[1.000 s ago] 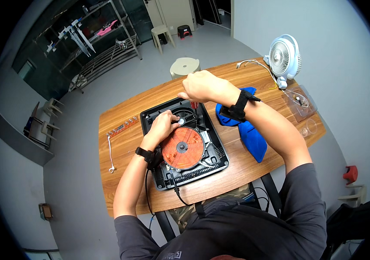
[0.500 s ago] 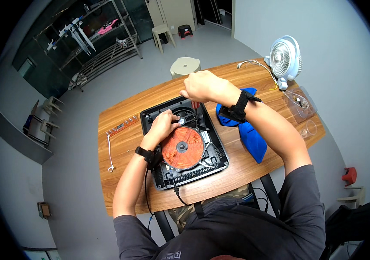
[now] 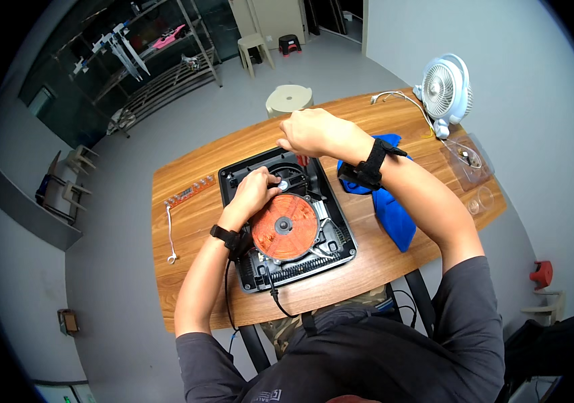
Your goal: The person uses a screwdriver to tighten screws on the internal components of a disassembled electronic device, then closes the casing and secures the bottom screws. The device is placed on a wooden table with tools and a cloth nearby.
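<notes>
Copper-coloured wound disc (image 3: 300, 227) beside left grip (image 3: 254, 193) (hold unclear), red screwdriver (image 3: 303, 160) in right grip (image 3: 314, 130)

The right hand (image 3: 317, 131) hides the upper end of the red-handled tool (image 3: 302, 161) in its curled fingers; the tip below is too small and dark to make out. The left hand (image 3: 255, 190) covers part of the copper coil's (image 3: 285, 227) rim, and whether its fingertips pinch or press is unclear. The right wrist strap (image 3: 370, 166) conceals some blue cloth (image 3: 394, 218). Beyond the right hand, the bench (image 3: 361, 267) blocks the cream stool's (image 3: 290, 99) legs. Left of the left hand, the circuit strip's (image 3: 191, 192) components are too tiny to identify. Behind both hands, the lower edge cuts off the dark shirt (image 3: 367, 356).
</notes>
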